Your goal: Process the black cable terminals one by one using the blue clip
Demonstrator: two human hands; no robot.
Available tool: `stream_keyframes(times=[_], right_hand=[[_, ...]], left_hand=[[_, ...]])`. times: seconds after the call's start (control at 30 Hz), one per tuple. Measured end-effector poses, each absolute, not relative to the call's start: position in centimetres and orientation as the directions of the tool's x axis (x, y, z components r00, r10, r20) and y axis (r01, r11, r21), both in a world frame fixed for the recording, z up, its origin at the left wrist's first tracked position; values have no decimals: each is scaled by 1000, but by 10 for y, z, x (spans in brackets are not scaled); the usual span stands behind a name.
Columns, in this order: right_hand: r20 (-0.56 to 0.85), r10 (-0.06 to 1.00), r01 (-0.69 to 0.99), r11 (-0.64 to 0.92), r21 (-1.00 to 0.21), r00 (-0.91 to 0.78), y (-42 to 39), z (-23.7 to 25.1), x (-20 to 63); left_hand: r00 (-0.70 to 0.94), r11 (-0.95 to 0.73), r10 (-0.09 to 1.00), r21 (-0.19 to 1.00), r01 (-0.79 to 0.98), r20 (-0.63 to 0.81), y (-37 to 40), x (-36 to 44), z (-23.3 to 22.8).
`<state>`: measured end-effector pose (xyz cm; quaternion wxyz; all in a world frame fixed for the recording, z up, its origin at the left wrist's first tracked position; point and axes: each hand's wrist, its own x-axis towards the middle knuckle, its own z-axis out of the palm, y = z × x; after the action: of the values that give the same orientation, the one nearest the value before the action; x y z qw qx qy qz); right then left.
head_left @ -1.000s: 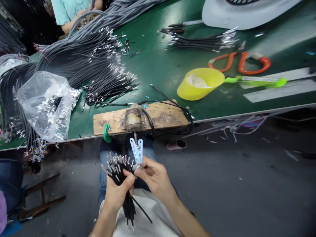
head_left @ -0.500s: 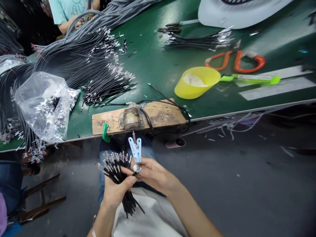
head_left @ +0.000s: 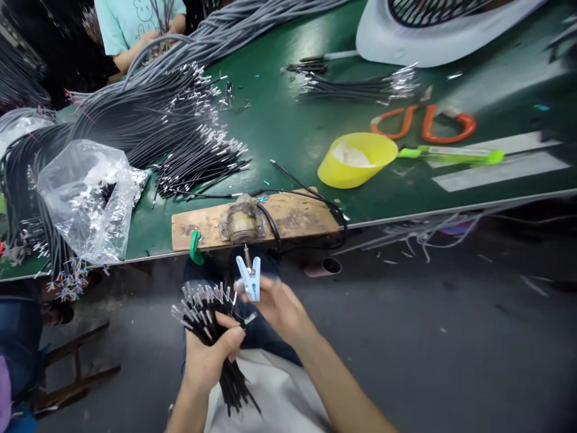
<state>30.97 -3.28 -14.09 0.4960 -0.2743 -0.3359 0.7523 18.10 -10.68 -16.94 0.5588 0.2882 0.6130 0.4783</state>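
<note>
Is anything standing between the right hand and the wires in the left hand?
Nothing visible: the gap from the right hand to the wires looks open. The clip partly overlaps that hand in this view.

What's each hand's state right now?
Left hand: closed around black cables.
Right hand: partly behind blue clip; grip can't be told.

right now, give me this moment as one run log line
left hand: gripping black cable bundle | right hand: at blue clip, grip unclear | wooden board: along near edge of green table
</note>
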Motion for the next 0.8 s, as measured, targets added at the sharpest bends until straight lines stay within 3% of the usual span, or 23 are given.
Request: stream_keyframes(times=[0.1, 0.17, 0.23, 0.4, 0.6, 0.7, 0.8], right_hand=[[129, 919, -328, 0, -945, -373, -49, -146, 318], [193, 926, -180, 140, -974, -325, -52, -146, 324], [212, 944, -162, 174, -971, -252, -51, -145, 328], [121, 957, -271, 47, -961, -264, -44, -148, 330], [167, 931, -227, 94, -969, -324, -50, -150, 327], [27, 919, -346, -122, -930, -394, -49, -153, 324], [-140, 900, -469, -342, -814, -412, -38, -154, 321]], left_hand=[[-161, 428, 874, 882, -196, -459, -107, 180, -173], [-160, 440, 869, 879, -185, -468, -107, 180, -167], [-181, 431, 869, 885, -179, -460, -106, 179, -158], [-229, 425, 863, 892, -154, -450, -102, 179, -142], [-257, 413, 867, 905, -105, -426, -98, 184, -132], [-303, 387, 872, 920, -54, -385, -97, 187, -127], [-333, 360, 878, 933, -14, -344, -98, 189, -120]])
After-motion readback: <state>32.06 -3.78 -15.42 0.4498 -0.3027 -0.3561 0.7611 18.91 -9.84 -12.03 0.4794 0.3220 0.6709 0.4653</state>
